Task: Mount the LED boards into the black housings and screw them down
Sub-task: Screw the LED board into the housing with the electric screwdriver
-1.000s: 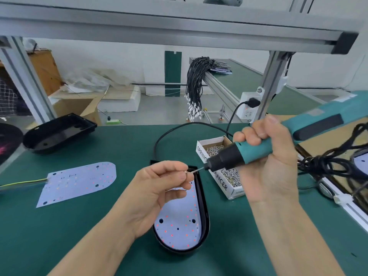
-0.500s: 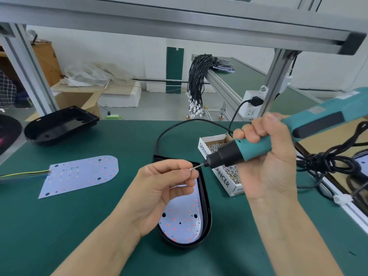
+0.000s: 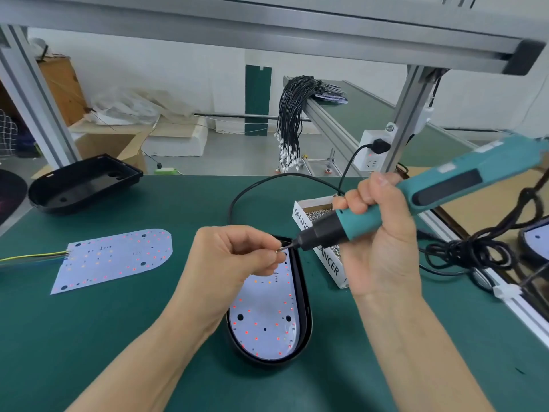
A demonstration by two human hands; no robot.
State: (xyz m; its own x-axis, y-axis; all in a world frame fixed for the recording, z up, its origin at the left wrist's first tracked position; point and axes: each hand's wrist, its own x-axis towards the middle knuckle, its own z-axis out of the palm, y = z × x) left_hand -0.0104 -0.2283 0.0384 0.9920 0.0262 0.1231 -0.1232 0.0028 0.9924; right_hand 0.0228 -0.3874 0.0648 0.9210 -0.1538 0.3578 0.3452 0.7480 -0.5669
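A black housing (image 3: 306, 316) lies on the green mat in front of me with a white LED board (image 3: 264, 319) seated in it. Above its far end my left hand (image 3: 228, 269) pinches a small screw (image 3: 279, 250) against the bit of a teal electric screwdriver (image 3: 416, 200). My right hand (image 3: 377, 233) grips the screwdriver's barrel, tip pointing left and slightly down. A second loose LED board (image 3: 116, 257) with coloured wires lies flat at the left. An empty black housing (image 3: 83, 182) sits at the far left edge.
A white cardboard box of screws (image 3: 315, 215) stands just right of the housing, partly behind my right hand. Tangled black cable (image 3: 475, 251) lies at the right by an aluminium rail. A socket (image 3: 374, 153) hangs on the frame post. Cable bundles hang behind the table.
The view has shifted slightly; both hands stay together, with the screw held at the driver tip, and have dropped a little closer to the housing's far end.
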